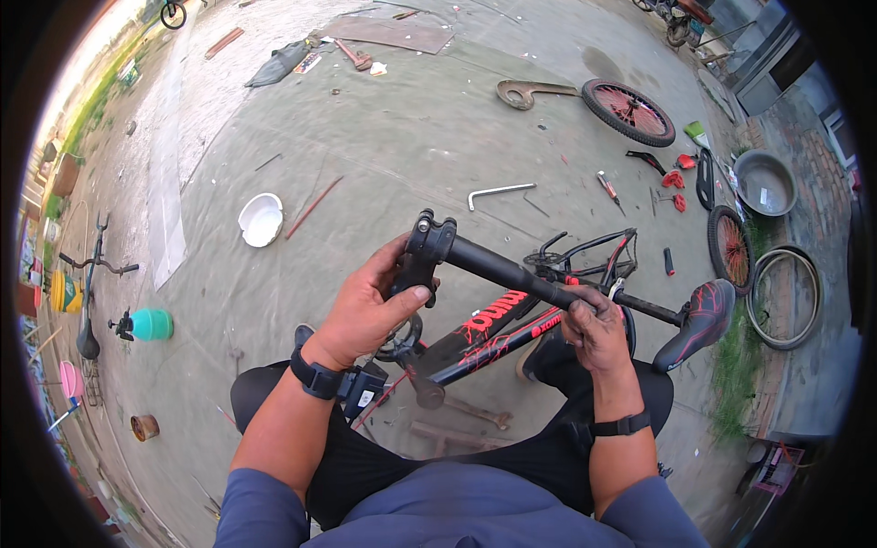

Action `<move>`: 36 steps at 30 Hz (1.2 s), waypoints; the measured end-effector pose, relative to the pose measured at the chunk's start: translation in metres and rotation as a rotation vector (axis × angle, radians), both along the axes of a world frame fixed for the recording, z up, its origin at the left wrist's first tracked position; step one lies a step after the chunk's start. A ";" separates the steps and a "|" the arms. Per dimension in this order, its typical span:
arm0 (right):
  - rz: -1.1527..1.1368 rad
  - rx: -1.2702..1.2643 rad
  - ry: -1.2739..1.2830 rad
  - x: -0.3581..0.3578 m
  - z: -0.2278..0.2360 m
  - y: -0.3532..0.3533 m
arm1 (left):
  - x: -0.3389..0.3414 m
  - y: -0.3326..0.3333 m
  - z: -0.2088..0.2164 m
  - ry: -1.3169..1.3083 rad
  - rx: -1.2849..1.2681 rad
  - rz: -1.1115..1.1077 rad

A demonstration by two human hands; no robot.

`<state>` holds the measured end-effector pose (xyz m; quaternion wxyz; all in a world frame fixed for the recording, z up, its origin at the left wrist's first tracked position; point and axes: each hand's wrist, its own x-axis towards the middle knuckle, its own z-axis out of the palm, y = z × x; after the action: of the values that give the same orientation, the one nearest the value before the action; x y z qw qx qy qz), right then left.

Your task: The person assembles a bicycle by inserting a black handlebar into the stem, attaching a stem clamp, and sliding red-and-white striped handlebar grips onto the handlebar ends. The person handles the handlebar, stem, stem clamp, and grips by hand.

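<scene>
A black bicycle stem (427, 242) with a long black tube (502, 268) fixed to it lies across in front of me, raised over the bike. My left hand (356, 315) is closed round the stem, thumb in front. Fingers of my right hand (600, 331) grip the tube's other end, which they partly cover. Below is a black and red bicycle frame (484, 352) without wheels, between my knees. Its seat post (650, 308) carries a black saddle (703, 320) to the right. Part of the frame is hidden by my hands.
An L-shaped hex key (501, 194) and a screwdriver (608, 190) lie beyond the frame. Two wheels (630, 111) rest at the right, near a grey basin (766, 183). Leftward are a white bowl (261, 220) and a teal container (152, 324). An old wrench (480, 413) lies near my feet.
</scene>
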<state>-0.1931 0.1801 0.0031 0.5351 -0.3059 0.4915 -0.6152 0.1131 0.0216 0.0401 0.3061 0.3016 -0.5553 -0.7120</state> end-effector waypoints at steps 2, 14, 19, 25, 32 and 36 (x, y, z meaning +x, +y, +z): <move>0.014 0.004 0.047 -0.002 0.002 0.000 | 0.001 -0.001 0.003 -0.041 -0.006 -0.020; 0.021 0.003 0.379 -0.005 0.027 0.003 | 0.003 -0.007 -0.003 -0.120 -0.039 -0.130; 0.040 -0.039 0.475 -0.003 0.034 0.002 | 0.002 -0.006 -0.006 -0.133 -0.020 -0.116; 0.061 -0.049 0.535 -0.004 0.037 0.003 | -0.004 -0.003 0.002 -0.129 0.014 -0.089; 0.085 -0.074 0.556 -0.005 0.038 0.004 | -0.001 -0.006 -0.001 -0.056 0.062 -0.109; 0.078 -0.078 0.591 -0.004 0.037 0.004 | -0.002 -0.006 0.007 -0.140 0.061 -0.119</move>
<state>-0.1976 0.1845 0.0398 0.3800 -0.5106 0.5900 -0.4968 0.1113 0.0157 0.0469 0.2142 0.3262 -0.5703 -0.7228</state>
